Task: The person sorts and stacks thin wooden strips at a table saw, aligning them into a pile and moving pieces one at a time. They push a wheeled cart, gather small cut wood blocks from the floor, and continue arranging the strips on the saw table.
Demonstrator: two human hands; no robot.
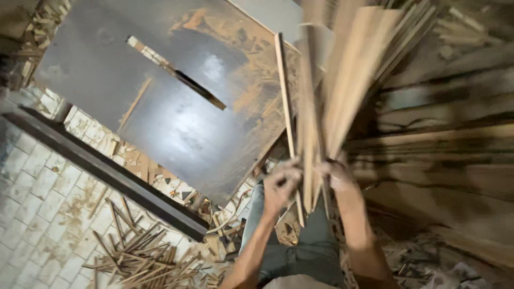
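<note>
Both of my hands grip the near end of a bundle of thin wooden strips [342, 80] that fans out away from me toward the top of the view. My left hand [281, 184] closes on the left side of the bundle, my right hand [334, 176] on the right side. The strips are pale and motion-blurred. One loose strip [285, 96] sticks out at the bundle's left edge. The bundle hangs over the right edge of a dark saw table [160, 107], whose blade slot [176, 72] runs diagonally across the middle.
A dark steel beam [107, 171] crosses the tiled floor [37, 198] below the table. Offcut strips [134, 251] lie heaped on the floor near my legs. Stacked long boards [450, 139] fill the right side.
</note>
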